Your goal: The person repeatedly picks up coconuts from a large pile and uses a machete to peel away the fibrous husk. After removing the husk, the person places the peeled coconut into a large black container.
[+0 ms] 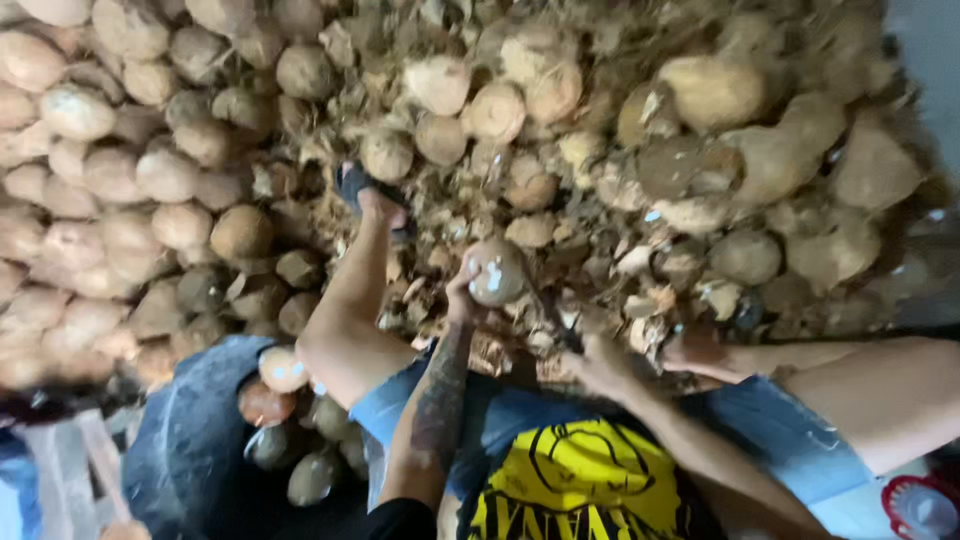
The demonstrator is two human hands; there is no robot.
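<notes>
My left hand [462,297], on a tattooed forearm, grips a pale, partly husked coconut [497,270] and holds it up in front of my knees. My right hand [598,362] is closed around the handle of a dark blade [553,312] that points up toward the coconut; the picture is blurred there, so the tool's shape is unclear. I sit in blue denim shorts and a yellow printed shirt. My left foot [375,198] in a dark sandal rests on the husk litter.
A big heap of brown coconuts [150,170] fills the left and top, with larger unhusked ones [715,90] at the upper right. Husk scraps [640,280] cover the ground. A dark tub [180,440] at lower left holds several coconuts.
</notes>
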